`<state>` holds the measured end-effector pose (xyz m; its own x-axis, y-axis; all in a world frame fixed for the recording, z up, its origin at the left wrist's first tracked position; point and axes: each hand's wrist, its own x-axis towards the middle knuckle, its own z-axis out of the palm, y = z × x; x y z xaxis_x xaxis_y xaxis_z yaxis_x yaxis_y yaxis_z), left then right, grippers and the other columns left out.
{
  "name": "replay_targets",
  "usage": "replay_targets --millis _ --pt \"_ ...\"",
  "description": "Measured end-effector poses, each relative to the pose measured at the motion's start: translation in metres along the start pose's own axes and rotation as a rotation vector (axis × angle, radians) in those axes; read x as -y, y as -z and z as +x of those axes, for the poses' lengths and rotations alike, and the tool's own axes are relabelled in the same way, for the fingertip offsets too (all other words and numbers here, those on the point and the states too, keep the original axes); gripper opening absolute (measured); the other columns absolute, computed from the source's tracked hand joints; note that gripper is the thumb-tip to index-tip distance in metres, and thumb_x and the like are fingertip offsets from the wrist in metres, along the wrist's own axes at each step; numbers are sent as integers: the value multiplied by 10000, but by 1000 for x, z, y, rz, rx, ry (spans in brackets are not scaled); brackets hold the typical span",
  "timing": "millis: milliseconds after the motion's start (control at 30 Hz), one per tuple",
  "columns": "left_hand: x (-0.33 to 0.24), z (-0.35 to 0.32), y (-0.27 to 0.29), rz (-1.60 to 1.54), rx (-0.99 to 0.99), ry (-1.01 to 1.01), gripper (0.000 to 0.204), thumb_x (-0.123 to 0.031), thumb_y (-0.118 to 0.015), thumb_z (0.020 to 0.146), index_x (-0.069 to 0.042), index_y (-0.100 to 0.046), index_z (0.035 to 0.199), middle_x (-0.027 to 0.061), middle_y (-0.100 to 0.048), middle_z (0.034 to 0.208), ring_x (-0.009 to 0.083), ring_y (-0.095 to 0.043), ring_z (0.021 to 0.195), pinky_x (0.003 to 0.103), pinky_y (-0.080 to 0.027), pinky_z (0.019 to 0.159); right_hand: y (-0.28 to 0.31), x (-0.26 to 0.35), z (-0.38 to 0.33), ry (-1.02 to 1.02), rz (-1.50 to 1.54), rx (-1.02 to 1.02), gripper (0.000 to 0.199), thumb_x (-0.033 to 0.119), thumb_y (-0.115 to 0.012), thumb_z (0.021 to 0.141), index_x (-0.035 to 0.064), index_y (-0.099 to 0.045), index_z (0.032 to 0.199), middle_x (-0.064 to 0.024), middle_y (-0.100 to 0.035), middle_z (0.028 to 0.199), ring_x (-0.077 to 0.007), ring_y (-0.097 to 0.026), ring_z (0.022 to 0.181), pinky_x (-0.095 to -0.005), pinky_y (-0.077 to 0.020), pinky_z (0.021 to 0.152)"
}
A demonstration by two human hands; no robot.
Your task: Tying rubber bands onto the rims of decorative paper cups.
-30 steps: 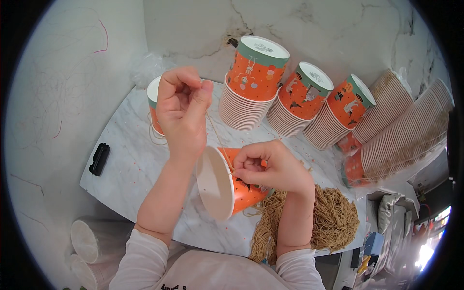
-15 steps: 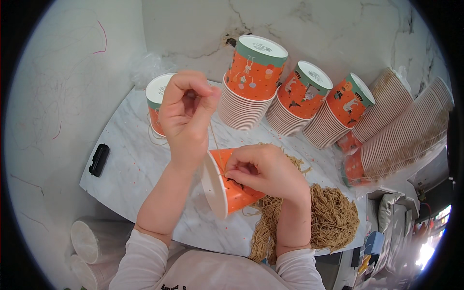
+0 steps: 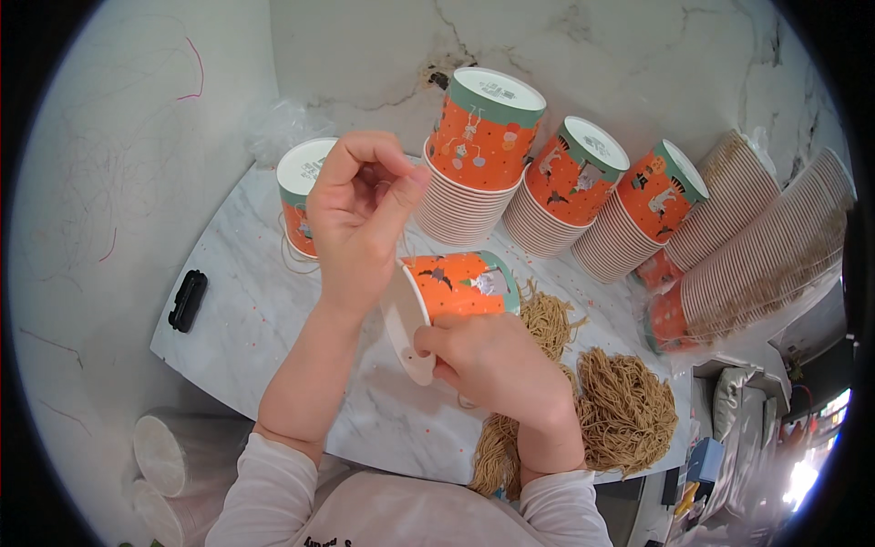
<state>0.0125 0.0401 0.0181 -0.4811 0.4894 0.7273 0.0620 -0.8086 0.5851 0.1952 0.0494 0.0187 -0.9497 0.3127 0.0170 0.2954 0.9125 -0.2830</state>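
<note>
Bright, even light filled the view, framed by black fisheye corners.
A white glare patch (image 3: 804,483) burned out at the lower right; soft shadow lay on the marbled tabletop (image 3: 251,292) near the tilted cup (image 3: 460,284), straight edges bowed outward, and detail toward the right rim looked smeared.

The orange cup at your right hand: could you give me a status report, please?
Right hand on orange cup, at its rim; left hand pinching string. Cup tilted sideways, mouth leftward. Tan yarn either side of right forearm.
</note>
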Motion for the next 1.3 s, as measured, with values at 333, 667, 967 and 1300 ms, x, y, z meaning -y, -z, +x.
replay_targets --millis 333,667,967,1300 --pt "-4 11 11 96 -76 332 180 -48 -741 884 -44 -611 1008 -36 -571 878 1 -464 684 186 -369 615 39 -46 -21 -15 428 -192 371 325 -829 784 38 -631 911 -76 -623 762 -216 -630 680 -332 -491 621" --pt "-9 12 15 28 116 672 188 -168 -695 942 -57 -622 1075 3 -630 981 66 -564 715 229 -449 621 29 -87 -10 -263 411 -138 258 207 -769 830 11 -635 930 -90 -607 716 -199 -599 662 -325 -479 624" --pt "-14 11 10 -77 225 719 211 -58 -591 958 -40 -565 1167 90 -640 1212 164 -693 976 278 -581 816 8 -109 1 -132 99 -528 265 180 -770 824 18 -673 1010 -94 -639 780 -226 -608 691 -348 -477 645" --pt "-4 -5 -10 -327 269 586 176 37 -566 932 -30 -559 1095 132 -608 1260 223 -617 1187 361 -511 1029 -5 -49 34 -135 1021 -432 144 144 -741 910 8 -696 923 89 -507 651 -14 -421 573 -202 -301 503"
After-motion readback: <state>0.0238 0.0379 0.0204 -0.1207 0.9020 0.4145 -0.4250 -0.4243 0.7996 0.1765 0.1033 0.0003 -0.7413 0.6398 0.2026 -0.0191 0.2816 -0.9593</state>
